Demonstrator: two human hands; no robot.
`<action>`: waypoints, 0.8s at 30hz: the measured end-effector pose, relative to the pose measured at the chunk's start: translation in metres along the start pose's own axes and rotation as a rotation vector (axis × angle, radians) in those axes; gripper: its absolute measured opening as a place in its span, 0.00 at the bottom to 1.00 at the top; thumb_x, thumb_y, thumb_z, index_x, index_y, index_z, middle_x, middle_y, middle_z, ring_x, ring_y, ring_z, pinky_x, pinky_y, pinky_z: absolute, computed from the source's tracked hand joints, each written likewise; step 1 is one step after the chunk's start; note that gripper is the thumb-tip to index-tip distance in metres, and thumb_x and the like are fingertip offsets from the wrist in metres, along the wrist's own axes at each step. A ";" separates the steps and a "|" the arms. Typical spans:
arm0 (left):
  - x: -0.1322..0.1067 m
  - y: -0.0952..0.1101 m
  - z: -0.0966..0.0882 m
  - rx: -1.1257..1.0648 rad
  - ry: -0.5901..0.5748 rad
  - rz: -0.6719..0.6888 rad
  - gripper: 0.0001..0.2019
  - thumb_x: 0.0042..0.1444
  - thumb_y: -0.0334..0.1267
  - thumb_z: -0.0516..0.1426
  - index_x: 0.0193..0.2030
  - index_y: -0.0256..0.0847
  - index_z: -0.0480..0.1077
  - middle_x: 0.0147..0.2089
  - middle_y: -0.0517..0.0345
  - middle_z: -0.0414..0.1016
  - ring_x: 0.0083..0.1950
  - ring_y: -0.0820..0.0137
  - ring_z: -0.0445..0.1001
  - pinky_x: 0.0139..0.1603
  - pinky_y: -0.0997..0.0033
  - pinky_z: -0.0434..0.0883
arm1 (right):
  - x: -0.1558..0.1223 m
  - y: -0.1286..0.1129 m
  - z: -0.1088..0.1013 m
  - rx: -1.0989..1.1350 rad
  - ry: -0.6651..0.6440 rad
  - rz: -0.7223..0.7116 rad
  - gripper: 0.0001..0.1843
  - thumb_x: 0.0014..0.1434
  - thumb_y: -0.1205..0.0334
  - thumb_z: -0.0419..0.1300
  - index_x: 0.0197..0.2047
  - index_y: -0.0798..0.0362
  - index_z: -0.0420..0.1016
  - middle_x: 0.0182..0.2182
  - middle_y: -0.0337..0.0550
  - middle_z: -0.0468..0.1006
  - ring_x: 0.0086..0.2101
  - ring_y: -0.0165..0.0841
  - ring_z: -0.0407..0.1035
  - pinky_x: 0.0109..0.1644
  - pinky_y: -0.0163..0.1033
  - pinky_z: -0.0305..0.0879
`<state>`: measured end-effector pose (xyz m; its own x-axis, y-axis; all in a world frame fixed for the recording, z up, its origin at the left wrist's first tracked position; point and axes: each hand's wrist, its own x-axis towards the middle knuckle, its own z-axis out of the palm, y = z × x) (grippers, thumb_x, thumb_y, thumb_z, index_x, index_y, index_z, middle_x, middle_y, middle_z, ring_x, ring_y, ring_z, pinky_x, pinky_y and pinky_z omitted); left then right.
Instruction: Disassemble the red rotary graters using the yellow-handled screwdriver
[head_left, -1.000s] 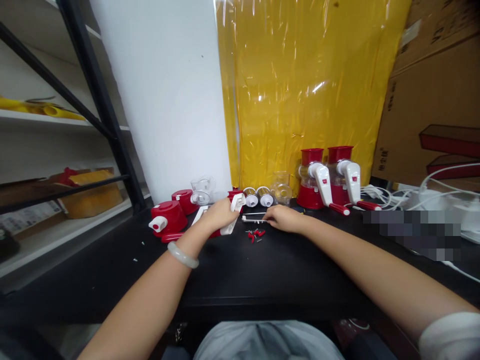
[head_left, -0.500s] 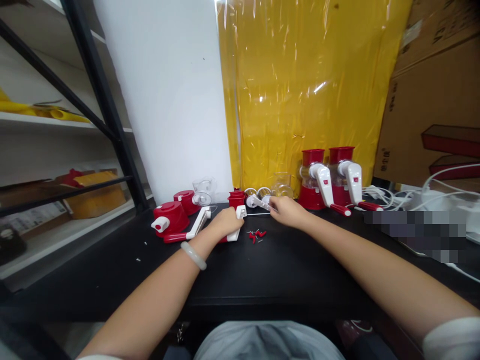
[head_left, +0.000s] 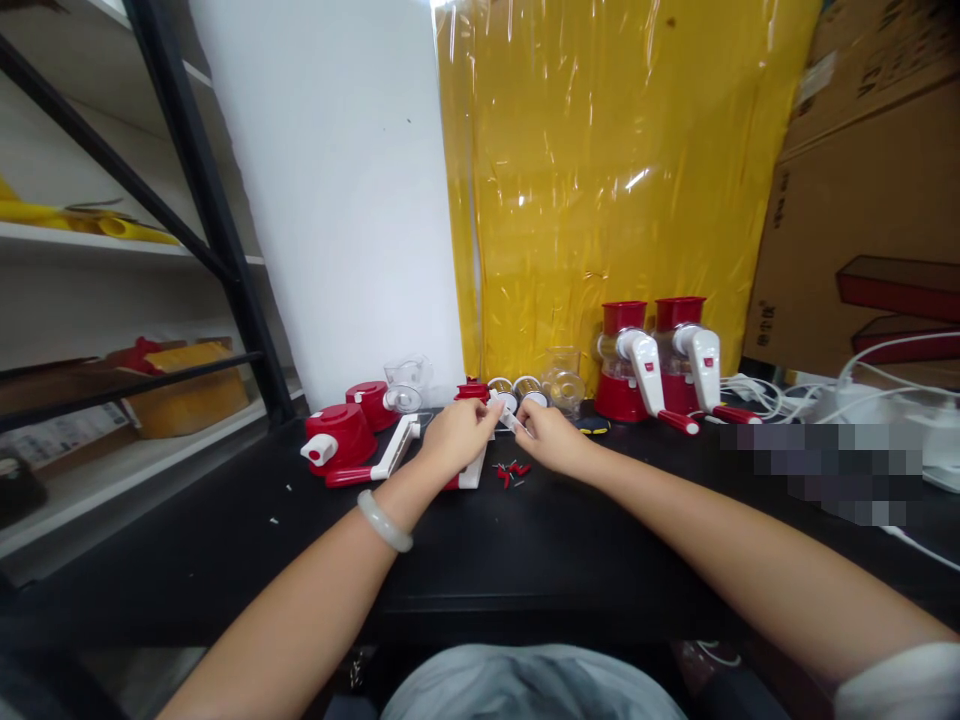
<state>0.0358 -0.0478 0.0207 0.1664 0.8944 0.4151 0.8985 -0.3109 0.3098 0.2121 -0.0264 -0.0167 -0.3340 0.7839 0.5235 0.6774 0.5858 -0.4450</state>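
Note:
A small narrow white plastic strip (head_left: 508,416) is pinched between both my hands above the table. Closed on its left end are the fingertips of my left hand (head_left: 456,437). My right hand (head_left: 553,436) grips the right end. Just under my left hand lies a white crank arm (head_left: 474,470), partly hidden by it. Another crank handle (head_left: 384,462) with a red grip rests to the left. Several small red pieces and screws (head_left: 511,472) are scattered in front of my hands. Two metal-and-white grater drums (head_left: 528,388) stand behind.
Red grinder bases (head_left: 341,432) and clear plastic housings (head_left: 409,385) stand at left. Two assembled red and white grinders (head_left: 624,375) stand at the back right. White cables (head_left: 780,395) lie on the right of the black table (head_left: 480,560); a black and yellow tool (head_left: 594,426) lies near the drums.
My left hand has moved off the crank arm, which now lies on the table, and onto the white strip. My right hand has come slightly left and nearer with the strip.

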 end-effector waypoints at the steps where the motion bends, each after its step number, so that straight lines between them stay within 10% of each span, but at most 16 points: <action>1: -0.001 0.001 -0.001 -0.056 0.009 0.021 0.26 0.64 0.59 0.47 0.39 0.39 0.74 0.41 0.47 0.81 0.46 0.57 0.79 0.42 0.65 0.70 | -0.001 -0.001 0.001 -0.002 0.007 -0.010 0.02 0.61 0.64 0.55 0.36 0.52 0.65 0.23 0.37 0.69 0.23 0.28 0.61 0.29 0.34 0.52; 13: 0.005 0.012 -0.004 -0.893 -0.159 -0.275 0.14 0.61 0.46 0.58 0.36 0.35 0.70 0.33 0.53 0.79 0.28 0.72 0.79 0.25 0.78 0.72 | -0.006 -0.006 -0.001 -0.182 0.087 -0.378 0.07 0.66 0.60 0.56 0.38 0.54 0.69 0.29 0.43 0.74 0.29 0.31 0.67 0.34 0.35 0.59; 19: 0.015 -0.012 -0.035 -0.627 -0.084 -0.258 0.09 0.57 0.33 0.60 0.44 0.36 0.72 0.31 0.56 0.80 0.29 0.71 0.79 0.28 0.78 0.73 | -0.018 -0.028 0.000 -0.178 0.006 -0.551 0.23 0.64 0.56 0.58 0.59 0.56 0.67 0.45 0.53 0.76 0.46 0.41 0.69 0.50 0.46 0.66; 24: 0.021 -0.047 -0.062 0.062 -0.163 -0.285 0.09 0.51 0.33 0.61 0.40 0.35 0.76 0.25 0.53 0.80 0.30 0.64 0.81 0.33 0.73 0.75 | -0.025 -0.030 0.006 -0.174 -0.215 -0.644 0.27 0.66 0.56 0.55 0.66 0.55 0.64 0.61 0.54 0.69 0.62 0.47 0.57 0.63 0.55 0.59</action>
<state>-0.0275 -0.0340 0.0678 -0.0369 0.9838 0.1753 0.9404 -0.0252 0.3393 0.1961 -0.0620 -0.0212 -0.8143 0.3258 0.4804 0.3902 0.9200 0.0375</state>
